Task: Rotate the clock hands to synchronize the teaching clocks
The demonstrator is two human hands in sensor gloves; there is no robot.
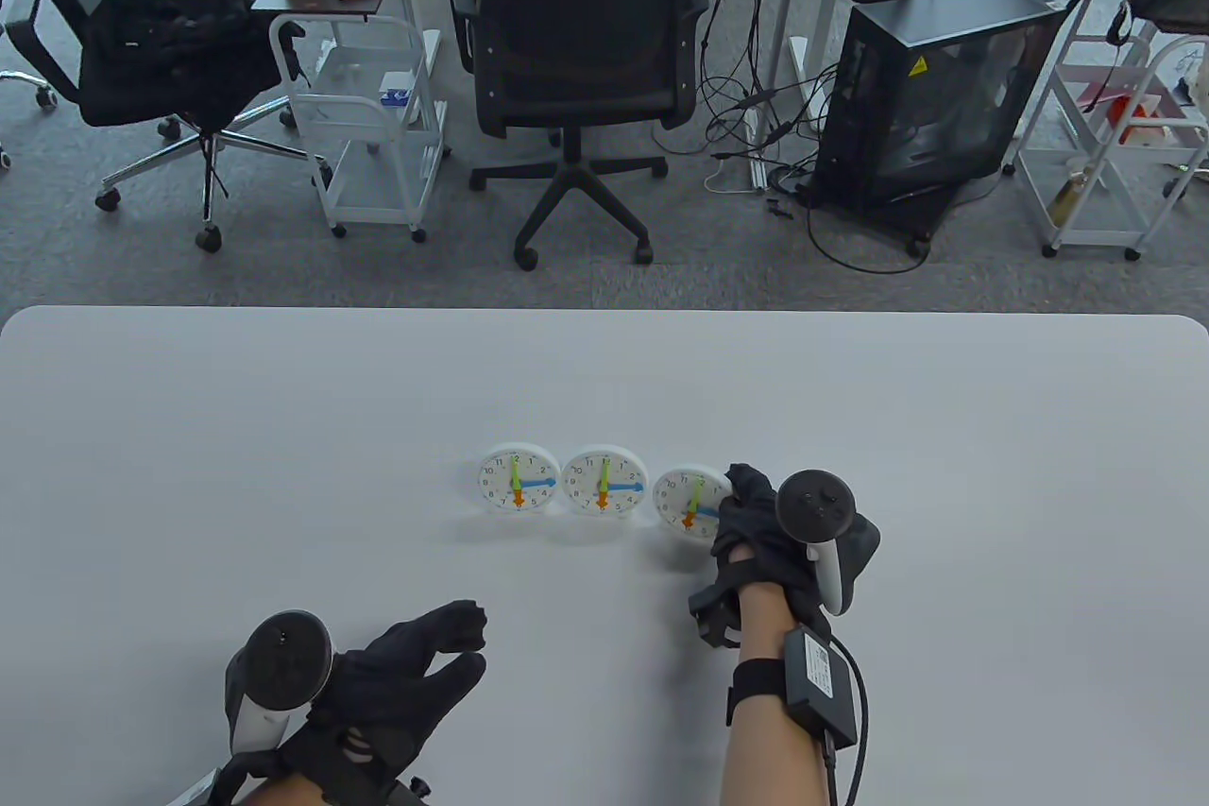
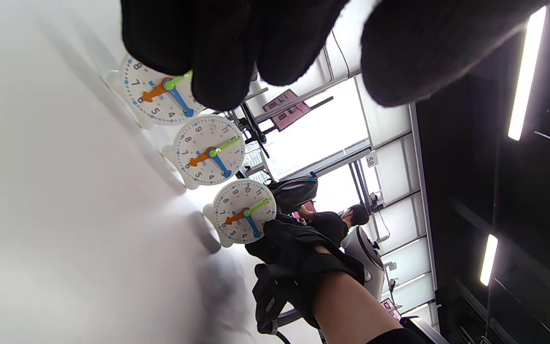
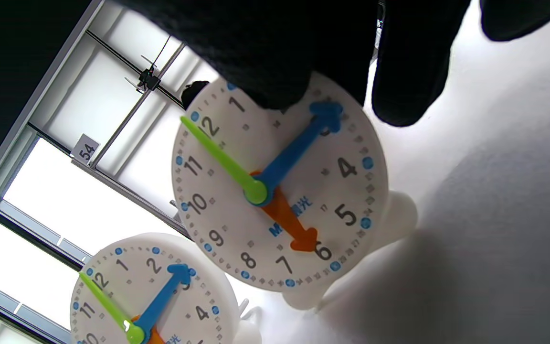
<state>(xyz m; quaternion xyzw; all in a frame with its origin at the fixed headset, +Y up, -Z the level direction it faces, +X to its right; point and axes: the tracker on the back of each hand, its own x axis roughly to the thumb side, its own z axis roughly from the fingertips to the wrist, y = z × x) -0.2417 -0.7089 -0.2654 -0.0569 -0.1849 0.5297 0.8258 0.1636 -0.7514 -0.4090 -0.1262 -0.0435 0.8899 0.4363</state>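
Note:
Three white teaching clocks stand in a row on the white table: left clock, middle clock, right clock. Each shows a green hand at 12, a blue hand at 3 and an orange hand at 6. My right hand grips the right clock's right rim, which tilts slightly. In the right wrist view the fingers lie over the face near 1 and 2, by the blue hand's tip. My left hand rests on the table, loosely curled and empty, well short of the clocks.
Beyond the table's far edge stand office chairs, white carts and a black computer case. The left wrist view shows all three clocks and my right hand behind them.

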